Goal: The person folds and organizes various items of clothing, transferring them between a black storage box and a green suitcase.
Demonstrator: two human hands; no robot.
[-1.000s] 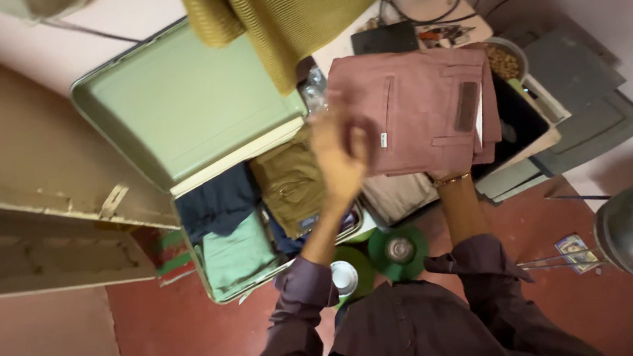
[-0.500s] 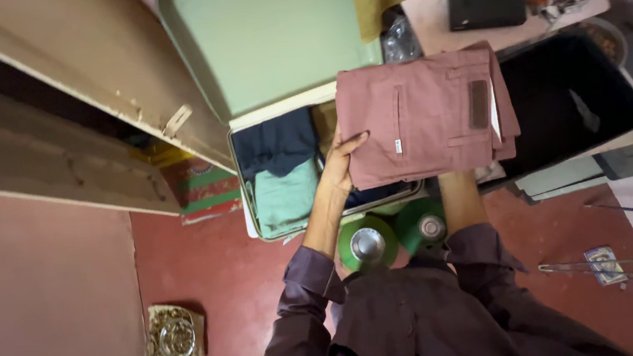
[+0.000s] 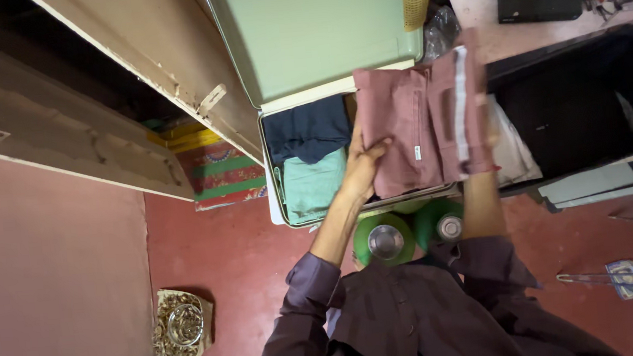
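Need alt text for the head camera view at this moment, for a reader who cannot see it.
Seen from above, a person holds folded pink trousers in both hands, left hand at one edge and right hand at the other, over an open green suitcase. Inside lie a navy garment and a mint green one; two green containers stand on the red floor.

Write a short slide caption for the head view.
Both hands, left and right, hold folded pink trousers above an open suitcase.
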